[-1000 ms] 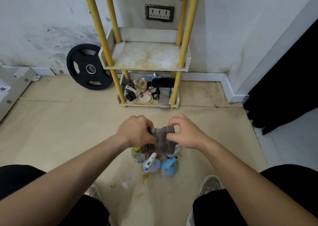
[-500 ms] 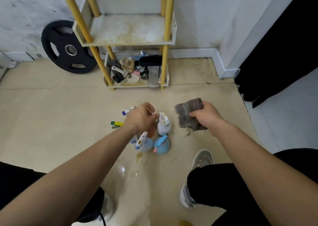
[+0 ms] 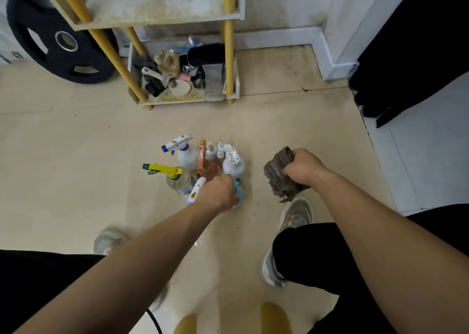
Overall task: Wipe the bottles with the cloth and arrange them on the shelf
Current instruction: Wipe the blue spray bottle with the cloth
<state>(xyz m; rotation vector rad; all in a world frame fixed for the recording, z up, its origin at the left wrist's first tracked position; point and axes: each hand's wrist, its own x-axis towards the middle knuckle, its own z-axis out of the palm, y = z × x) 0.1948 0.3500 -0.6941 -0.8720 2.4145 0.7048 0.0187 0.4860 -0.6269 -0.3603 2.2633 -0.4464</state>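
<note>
Glossy beige floor (image 3: 76, 143): L hand (image 3: 217, 194) grips round blue bottle (image 3: 239, 197), R hand (image 3: 303, 167) clutches ribbed cloth (image 3: 279, 176).

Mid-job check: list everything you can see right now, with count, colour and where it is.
bottles: about eight, white, clear, orange and blue, clustered upright on the floor in front of the shelf
cloth: one, grey-brown, folded, to the right of the bottles
shelf: one, yellow posts and white trays, against the wall; upper tray stained, lower tray full of clutter
weight plate: one, black, leaning on the wall to the left of the shelf
shoes: two, pale grey, on the floor
left hand: one, down on the nearest bottles, fingers hidden
right hand: one, grips the cloth above the floor
</note>
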